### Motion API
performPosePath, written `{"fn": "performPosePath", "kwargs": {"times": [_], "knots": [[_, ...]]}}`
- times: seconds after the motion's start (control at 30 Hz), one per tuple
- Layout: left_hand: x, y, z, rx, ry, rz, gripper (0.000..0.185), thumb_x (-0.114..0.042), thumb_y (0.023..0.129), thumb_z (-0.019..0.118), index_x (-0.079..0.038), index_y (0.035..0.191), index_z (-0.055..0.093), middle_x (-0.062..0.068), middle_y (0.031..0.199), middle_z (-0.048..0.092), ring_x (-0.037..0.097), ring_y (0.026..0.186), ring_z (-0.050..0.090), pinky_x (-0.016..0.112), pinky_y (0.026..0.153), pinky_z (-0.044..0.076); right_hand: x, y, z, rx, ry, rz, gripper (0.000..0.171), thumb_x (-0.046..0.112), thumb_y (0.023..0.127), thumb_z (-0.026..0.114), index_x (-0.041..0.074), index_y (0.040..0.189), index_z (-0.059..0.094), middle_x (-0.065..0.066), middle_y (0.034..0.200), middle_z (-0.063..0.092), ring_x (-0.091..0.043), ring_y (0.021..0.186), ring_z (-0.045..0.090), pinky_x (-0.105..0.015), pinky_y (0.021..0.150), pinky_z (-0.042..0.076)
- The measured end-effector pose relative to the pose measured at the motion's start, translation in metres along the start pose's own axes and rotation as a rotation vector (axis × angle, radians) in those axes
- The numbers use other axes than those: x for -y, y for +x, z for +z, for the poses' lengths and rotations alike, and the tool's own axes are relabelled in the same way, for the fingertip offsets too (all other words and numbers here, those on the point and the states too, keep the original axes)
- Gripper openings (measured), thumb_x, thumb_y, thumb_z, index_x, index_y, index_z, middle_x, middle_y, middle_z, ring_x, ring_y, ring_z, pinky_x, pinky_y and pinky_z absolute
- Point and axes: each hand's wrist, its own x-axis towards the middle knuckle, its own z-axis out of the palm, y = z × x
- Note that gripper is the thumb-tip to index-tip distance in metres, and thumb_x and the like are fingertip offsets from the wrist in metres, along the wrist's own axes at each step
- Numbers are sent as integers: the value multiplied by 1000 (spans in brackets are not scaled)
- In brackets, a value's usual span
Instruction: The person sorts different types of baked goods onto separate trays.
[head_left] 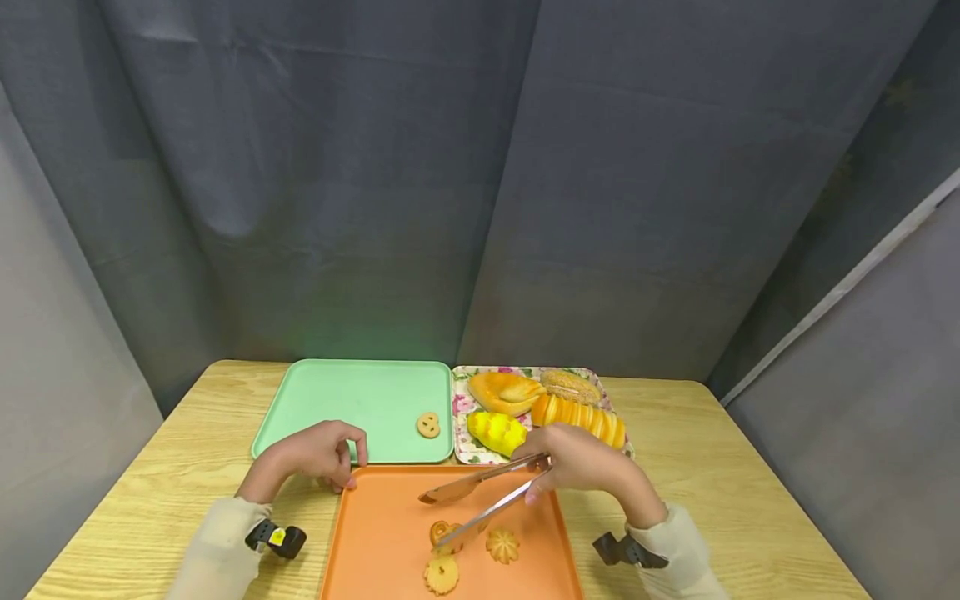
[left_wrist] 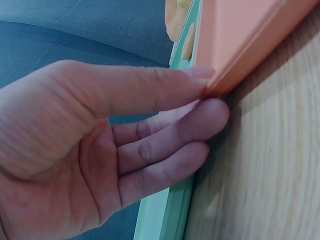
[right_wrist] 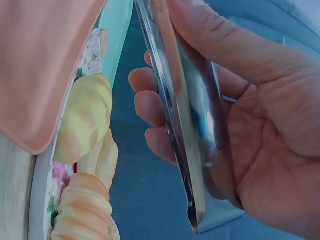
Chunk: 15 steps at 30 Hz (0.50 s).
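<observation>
In the head view, the right hand (head_left: 573,458) holds metal tongs (head_left: 457,488) near their joined end, over the far right part of the orange tray (head_left: 382,533). The two arms of the tongs are spread, a clear gap between their tips. The nearer arm crosses over a pretzel-shaped cookie (head_left: 441,530) and partly covers it; whether the tip touches the cookie cannot be told. A round cookie (head_left: 442,575) lies just beside it, toward the person, and a flower-shaped cookie (head_left: 502,546) lies to its right, outside the spread arms. The left hand (head_left: 322,454) is at the tray's far left corner. Behind stand a green tray (head_left: 337,408) with a small cookie (head_left: 428,425) on it, and a floral tray (head_left: 462,408) bearing breads, among them a yellow bread (head_left: 497,432) near the right hand.

In the left wrist view, the thumb and a fingertip pinch the corner of the orange tray, thumb on top of the rim, the other fingers bent beneath.

In the right wrist view, the tongs lie lengthwise between thumb and curled fingers, against the palm. The orange tray and the yellow bread appear to one side, apart from the fingers.
</observation>
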Motion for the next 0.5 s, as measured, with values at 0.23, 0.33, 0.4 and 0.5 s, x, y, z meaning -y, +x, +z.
{"fn": "performPosePath", "kwargs": {"times": [0.23, 0.33, 0.4, 0.5], "knots": [[1, 0, -1, 4, -3, -1, 20, 6, 82, 77, 1, 97, 66, 8, 63, 66, 19, 57, 65, 31, 53, 51, 0, 5, 3, -9, -20, -5, 43, 31, 76, 87, 10, 112, 78, -1, 93, 74, 2, 71, 52, -19, 65, 47], [1, 1, -1, 2, -6, 2, 20, 6, 82, 78, 1, 97, 65, 8, 62, 66, 18, 56, 65, 31, 53, 52, 0, 6, 4, -25, -34, -12, 42, 31, 76, 87, 11, 111, 78, -2, 93, 75, 0, 72, 54, -19, 66, 47], [2, 1, -1, -1, -9, -2, 20, 7, 82, 78, 0, 96, 66, 8, 62, 65, 18, 56, 64, 32, 54, 51, 1, 6, 6, -29, -26, -19, 42, 31, 75, 87, 12, 111, 79, 0, 92, 75, 0, 72, 55, -19, 66, 47], [3, 2, 0, 0, -14, -2, 19, 7, 82, 78, -1, 96, 66, 7, 63, 66, 18, 57, 64, 32, 54, 51, 1, 7, 9, -32, -16, -34, 41, 31, 74, 87, 13, 111, 79, 3, 93, 76, 2, 73, 56, -19, 66, 49]]}}
